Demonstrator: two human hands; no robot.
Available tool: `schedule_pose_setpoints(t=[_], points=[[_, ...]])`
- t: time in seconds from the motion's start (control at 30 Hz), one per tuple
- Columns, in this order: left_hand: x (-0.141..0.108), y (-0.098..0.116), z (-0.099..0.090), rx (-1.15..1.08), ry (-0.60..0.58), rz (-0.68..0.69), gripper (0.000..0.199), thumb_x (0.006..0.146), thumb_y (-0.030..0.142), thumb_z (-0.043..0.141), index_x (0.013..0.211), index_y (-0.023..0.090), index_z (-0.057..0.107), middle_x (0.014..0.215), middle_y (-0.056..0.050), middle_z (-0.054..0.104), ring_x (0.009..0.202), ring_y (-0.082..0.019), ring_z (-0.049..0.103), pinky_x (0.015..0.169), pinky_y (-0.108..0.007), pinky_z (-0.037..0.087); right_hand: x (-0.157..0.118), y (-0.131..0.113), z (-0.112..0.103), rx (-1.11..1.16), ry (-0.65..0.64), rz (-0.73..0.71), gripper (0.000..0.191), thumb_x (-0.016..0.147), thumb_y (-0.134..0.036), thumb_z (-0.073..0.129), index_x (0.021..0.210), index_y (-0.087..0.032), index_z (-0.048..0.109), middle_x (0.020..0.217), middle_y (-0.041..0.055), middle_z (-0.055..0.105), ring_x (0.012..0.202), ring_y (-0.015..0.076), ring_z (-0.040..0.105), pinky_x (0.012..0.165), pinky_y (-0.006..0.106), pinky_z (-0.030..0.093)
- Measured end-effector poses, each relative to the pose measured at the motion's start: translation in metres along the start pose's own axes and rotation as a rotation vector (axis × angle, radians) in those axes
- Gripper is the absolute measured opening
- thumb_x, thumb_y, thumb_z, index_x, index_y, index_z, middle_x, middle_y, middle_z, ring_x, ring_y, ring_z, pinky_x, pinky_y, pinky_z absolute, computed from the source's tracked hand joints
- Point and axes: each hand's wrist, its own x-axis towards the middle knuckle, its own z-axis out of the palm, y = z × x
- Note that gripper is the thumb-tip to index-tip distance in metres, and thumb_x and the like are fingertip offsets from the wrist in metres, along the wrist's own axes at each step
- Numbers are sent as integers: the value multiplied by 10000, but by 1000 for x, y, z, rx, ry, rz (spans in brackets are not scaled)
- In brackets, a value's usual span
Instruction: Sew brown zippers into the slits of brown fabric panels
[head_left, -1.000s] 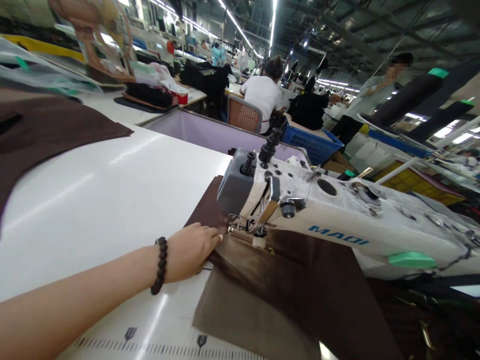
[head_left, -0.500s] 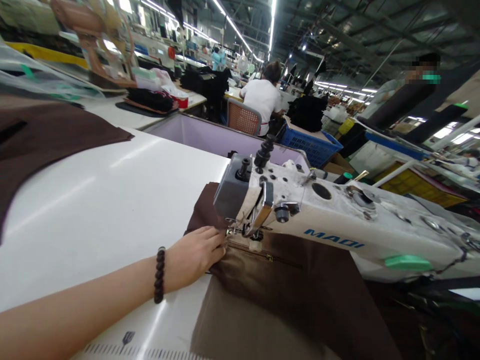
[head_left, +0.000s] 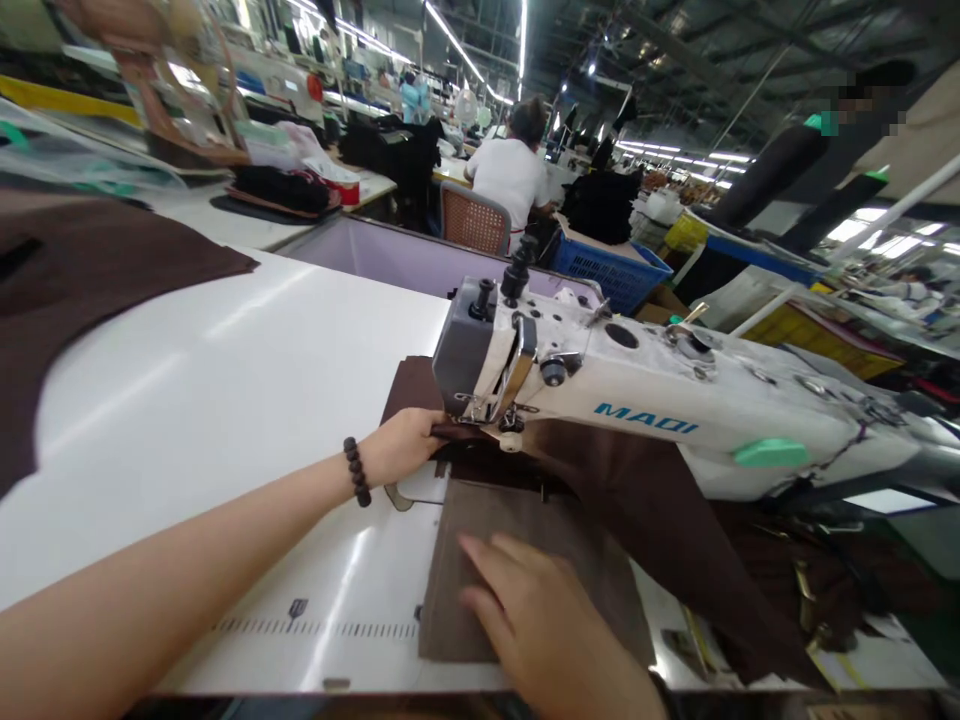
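The dark brown fabric (head_left: 652, 490) passes in a raised fold under the sewing machine (head_left: 637, 380), while the grey-brown fabric panel (head_left: 495, 512) lies flat on the counter (head_left: 225, 400).

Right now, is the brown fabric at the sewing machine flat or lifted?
Partly lifted: the left hand holds the brown fabric raised, with a dark gap beneath.

Just behind the bare left hand (head_left: 401, 447), left of the frame's centre, sat a bracelet (head_left: 357, 472) of round, dark beads strung in a single row. The left forearm (head_left: 225, 552) was bare down to the lower left. By the wrist of the bare right hand (head_left: 536, 600), bottom centre-right, a dark strip (head_left: 660, 688) showed, perhaps a band or cuff.
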Motion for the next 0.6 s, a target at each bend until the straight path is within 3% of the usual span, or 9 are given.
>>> schedule_pose_setpoints(t=[0.1,0.17,0.3,0.4,0.5,0.6], points=[[0,0,0,-4,-34,26,328,781,162,418,1014,172,649,962,-11,690,899,-172,640,808,-207,465,39,-12,24,-130,2,198,488,850,-219,519,1313,-99,426,1037,163,631,902,273,626,774,374,506],[-2,1,-1,1,-52,50,321,805,208,418,1034,181,640,995,-10,683,935,-174,630,836,-215,458,52,-12,26,-112,20,240,547,841,-268,554,1332,-87,396,1033,178,634,947,291,615,810,391,493],[-4,5,5,61,-50,72,304,735,286,583,1010,167,631,968,-33,681,920,-206,632,826,-247,478,55,-6,17,31,52,212,602,768,-267,651,1311,-147,422,1179,145,577,1105,278,539,940,384,430],[-5,9,16,149,-4,100,354,622,199,685,964,136,622,995,-82,656,951,-247,616,858,-307,478,53,-4,15,60,82,209,544,753,-269,663,1254,-165,480,1182,125,580,1094,288,544,940,410,431],[-8,8,26,224,47,181,314,646,94,608,957,136,619,1107,-127,608,1036,-265,579,927,-376,449,52,-6,19,72,102,200,505,762,-295,651,1223,-150,507,1167,127,587,1073,291,556,927,408,444],[-9,-7,32,334,142,371,279,710,76,481,918,180,635,1116,-101,613,1013,-242,599,894,-377,489,51,-5,19,90,132,174,524,767,-317,646,1245,-169,491,1202,109,567,1097,266,543,956,376,426]])
